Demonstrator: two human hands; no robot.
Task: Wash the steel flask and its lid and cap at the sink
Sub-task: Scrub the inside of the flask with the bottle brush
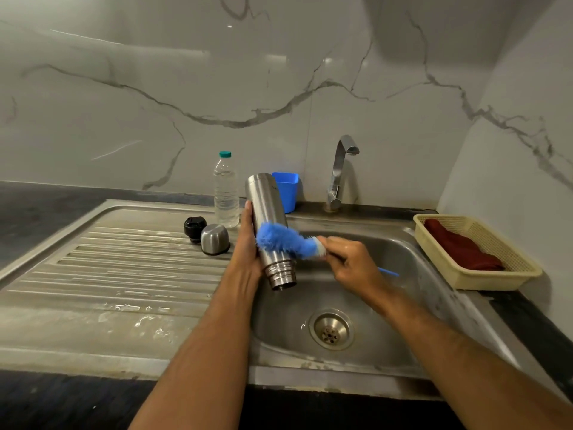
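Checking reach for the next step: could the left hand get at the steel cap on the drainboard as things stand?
Probably yes, once freed. The steel cap stands just left of the left hand with nothing between, but that hand's fingers hold the steel flask, which it must set down first.

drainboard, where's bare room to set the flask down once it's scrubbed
The ribbed drainboard is bare left of and in front of the black lid and steel cap. Its back right corner is crowded, with the water bottle behind them.
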